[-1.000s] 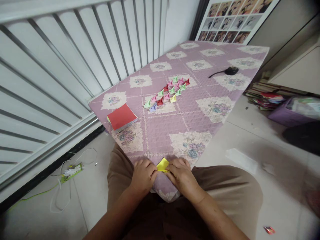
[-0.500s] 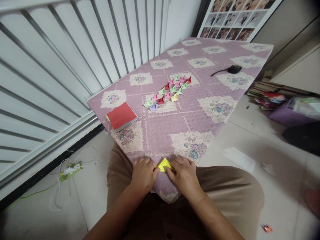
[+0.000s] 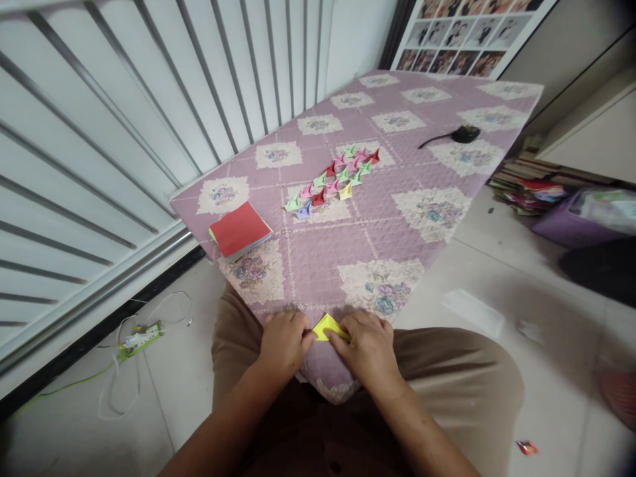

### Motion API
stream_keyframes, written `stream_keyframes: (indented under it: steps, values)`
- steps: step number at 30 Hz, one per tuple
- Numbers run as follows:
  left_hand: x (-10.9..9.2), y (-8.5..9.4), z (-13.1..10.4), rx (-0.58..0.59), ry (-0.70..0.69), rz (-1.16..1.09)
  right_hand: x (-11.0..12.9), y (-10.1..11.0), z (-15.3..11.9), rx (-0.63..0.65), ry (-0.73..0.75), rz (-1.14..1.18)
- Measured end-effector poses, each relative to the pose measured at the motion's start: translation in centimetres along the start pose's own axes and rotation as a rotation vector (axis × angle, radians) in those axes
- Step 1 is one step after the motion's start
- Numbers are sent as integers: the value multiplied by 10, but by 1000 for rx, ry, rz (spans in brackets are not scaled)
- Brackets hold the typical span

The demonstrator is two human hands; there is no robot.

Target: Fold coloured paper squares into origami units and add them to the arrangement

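Observation:
A small piece of yellow origami paper (image 3: 326, 326), folded to a triangle, lies at the near corner of the table with its point facing away from me. My left hand (image 3: 287, 339) has curled fingers, and its thumb and index finger pinch the paper's left corner. The right side is held by my right hand (image 3: 366, 344), its thumb pressed on top and its fingers bent over the far edge. Part of the paper is hidden under the right fingers. Farther up the table stand several small folded paper pieces (image 3: 332, 187) in green, pink, red, yellow and blue, set in rows.
A stack of square coloured paper (image 3: 241, 230), red on top, sits at the table's left edge. The floral tablecloth (image 3: 322, 248) covers the table. A black object with a cord (image 3: 465, 134) lies far right. White railings (image 3: 199, 86) border the left; a power strip (image 3: 142, 339) is on the floor.
Both hands stay on the yellow paper in nearly the same pose. The view has shifted very slightly; nothing on the table has visibly moved.

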State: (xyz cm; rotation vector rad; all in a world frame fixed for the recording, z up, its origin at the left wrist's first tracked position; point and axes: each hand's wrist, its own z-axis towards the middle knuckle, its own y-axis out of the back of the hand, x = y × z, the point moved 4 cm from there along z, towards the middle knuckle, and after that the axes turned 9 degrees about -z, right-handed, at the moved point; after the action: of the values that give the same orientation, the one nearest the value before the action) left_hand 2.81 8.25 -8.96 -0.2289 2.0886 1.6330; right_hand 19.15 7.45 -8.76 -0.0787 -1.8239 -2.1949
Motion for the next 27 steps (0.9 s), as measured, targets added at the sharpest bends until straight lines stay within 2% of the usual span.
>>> stream_keyframes:
  steps: [4, 9, 12, 18, 27]
  values:
    - [0, -2, -3, -34, -118, 42, -1, -1, -3, -21, -15, 6]
    - [-6, -5, -5, -55, -450, 57, -3, -2, -3, -4, -44, -5]
    - [-7, -6, -5, -32, -564, 71, -2, -1, -2, -4, -42, -1]
    - [-4, -9, -4, -38, -587, 141, -4, -2, -6, -27, -41, 9]
    - [-5, -10, -3, -9, -606, 259, -27, -7, -14, -65, -103, 7]
